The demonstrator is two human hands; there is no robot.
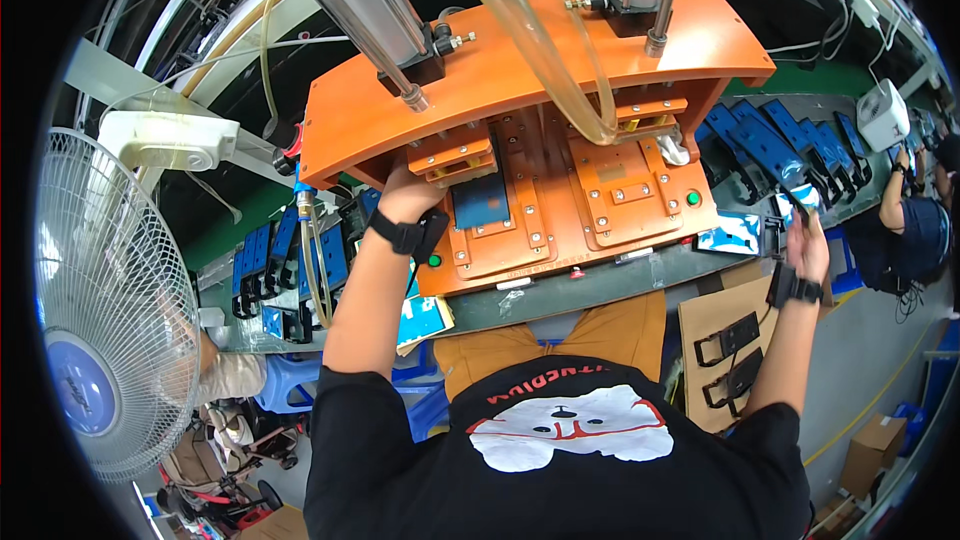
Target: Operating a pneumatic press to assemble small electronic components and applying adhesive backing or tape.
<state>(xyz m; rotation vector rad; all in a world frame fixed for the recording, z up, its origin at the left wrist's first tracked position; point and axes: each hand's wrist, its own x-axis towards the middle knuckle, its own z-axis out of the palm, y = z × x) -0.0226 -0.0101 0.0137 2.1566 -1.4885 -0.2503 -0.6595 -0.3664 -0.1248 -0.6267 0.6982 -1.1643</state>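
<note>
On the desk (590,293), toward twelve o'clock, we see the orange press (480,75). At its left side lies the blue plate (482,208), whose long axis seems to run six to twelve. From our left hand (408,192), the nearer one, this plate is at three o'clock; its fingers are hidden, so we cannot tell their opening or hold. Our right hand (808,245), toward two o'clock, is partly curled beside a shiny part (802,198); its hold is unclear.

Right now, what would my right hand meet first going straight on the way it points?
Your right hand would probably meet the shiny piece first, then the blue part; depth and any contact are unclear.
</note>
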